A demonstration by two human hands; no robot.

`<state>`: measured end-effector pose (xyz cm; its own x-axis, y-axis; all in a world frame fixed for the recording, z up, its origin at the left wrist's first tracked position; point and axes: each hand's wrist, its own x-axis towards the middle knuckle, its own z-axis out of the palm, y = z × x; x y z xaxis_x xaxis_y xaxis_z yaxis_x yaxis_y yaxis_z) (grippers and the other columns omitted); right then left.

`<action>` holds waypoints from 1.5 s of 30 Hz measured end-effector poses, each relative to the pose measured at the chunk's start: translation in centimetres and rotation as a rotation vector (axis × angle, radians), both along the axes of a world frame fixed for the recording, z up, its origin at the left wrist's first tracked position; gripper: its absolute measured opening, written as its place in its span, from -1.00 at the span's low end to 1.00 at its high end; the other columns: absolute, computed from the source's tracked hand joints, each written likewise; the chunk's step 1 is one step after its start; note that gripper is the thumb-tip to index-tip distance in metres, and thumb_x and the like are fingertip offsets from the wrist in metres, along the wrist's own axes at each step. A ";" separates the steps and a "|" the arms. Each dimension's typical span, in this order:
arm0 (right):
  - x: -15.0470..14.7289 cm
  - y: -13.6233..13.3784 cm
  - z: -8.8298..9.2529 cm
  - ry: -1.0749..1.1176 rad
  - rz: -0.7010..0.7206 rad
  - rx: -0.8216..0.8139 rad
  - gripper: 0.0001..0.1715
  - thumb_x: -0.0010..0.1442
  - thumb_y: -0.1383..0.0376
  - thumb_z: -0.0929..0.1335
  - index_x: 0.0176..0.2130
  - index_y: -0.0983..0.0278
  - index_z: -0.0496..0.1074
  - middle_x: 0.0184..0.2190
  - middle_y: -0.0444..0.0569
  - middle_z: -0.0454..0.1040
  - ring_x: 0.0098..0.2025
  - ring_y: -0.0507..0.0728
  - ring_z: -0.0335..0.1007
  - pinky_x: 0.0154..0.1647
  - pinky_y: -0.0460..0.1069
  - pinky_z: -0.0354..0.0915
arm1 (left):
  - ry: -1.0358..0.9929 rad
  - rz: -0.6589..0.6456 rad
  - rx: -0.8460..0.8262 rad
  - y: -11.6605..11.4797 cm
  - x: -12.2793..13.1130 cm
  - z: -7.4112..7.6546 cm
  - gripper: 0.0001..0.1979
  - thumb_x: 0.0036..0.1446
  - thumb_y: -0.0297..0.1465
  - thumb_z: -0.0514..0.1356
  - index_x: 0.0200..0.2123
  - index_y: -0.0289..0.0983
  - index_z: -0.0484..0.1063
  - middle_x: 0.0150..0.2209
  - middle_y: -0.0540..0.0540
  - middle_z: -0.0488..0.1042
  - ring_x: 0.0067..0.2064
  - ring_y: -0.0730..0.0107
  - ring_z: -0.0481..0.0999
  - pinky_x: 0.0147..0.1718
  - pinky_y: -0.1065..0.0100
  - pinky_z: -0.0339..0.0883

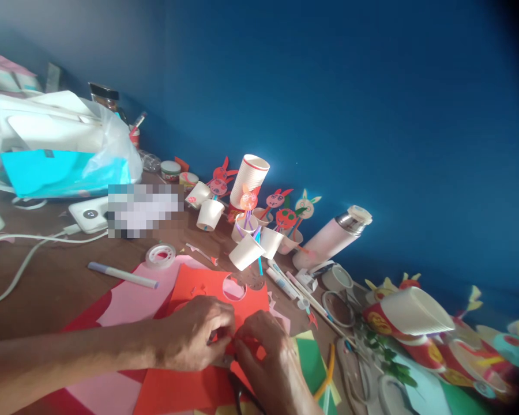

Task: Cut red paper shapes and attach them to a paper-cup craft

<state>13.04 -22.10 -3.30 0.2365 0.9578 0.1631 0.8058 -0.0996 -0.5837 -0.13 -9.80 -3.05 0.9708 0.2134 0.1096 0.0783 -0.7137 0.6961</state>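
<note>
The left grip (194,334) and the right grip (270,349) meet fingers to fingers over a red sheet (173,395). Both have bent, drawn-in fingers; whether either grasps a small piece or the edge of the paper cannot be told, since the knuckles cover the spot. The red sheet lies under both grips, spreading nearer to the person and out beyond the fingertips, where a round hole in it shows pink just past the left grip.

Pink paper (127,302) lies beneath the red sheet, to the left of the left grip. A marker (123,275) rests farther beyond on that side, with a tape roll (161,264) near it. Green paper (309,360) lies just beside the right grip, on its right.

Past both grips, on the desk (30,282), a white cup (245,253) sits tilted among others, near paper animal faces (277,199) on thin stems. A stack of cups (248,176) rises behind. A pale thermos (326,243) leans beyond the right grip, to its right, before the blue wall (372,115).
</note>
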 end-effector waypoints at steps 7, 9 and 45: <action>0.3 0.0 -1.0 0.192 -0.074 0.127 -0.87 0.03 0.39 0.28 -0.53 0.24 0.31 -0.49 -0.11 0.35 -0.40 0.08 0.23 -0.40 -0.08 0.22 | 0.060 0.136 -0.330 0.0 0.1 0.6 -0.90 0.01 -0.44 0.05 -0.49 -0.27 0.35 -0.49 0.04 0.38 -0.45 0.51 0.33 -0.47 0.52 0.16; 0.3 0.1 -0.9 0.368 -0.137 0.130 -0.85 0.07 0.34 0.27 -0.53 0.23 0.30 -0.50 -0.12 0.33 -0.43 0.06 0.23 -0.51 -0.13 0.25 | 0.050 0.174 -0.413 0.0 0.3 0.6 -0.89 0.00 -0.41 0.07 -0.49 -0.27 0.36 -0.51 0.04 0.37 -0.46 0.50 0.33 -0.47 0.51 0.18; -1.5 0.9 -1.1 0.892 -0.278 -0.003 -0.82 0.04 0.23 0.32 -0.51 0.28 0.34 -0.61 -0.19 0.35 -0.57 -0.01 0.25 -0.57 -0.17 0.22 | 0.126 0.379 -1.107 -1.1 0.9 1.4 -0.86 -0.23 -0.34 0.12 -0.60 -0.25 0.19 -0.60 0.12 0.19 -0.54 0.50 0.27 -0.62 0.47 0.23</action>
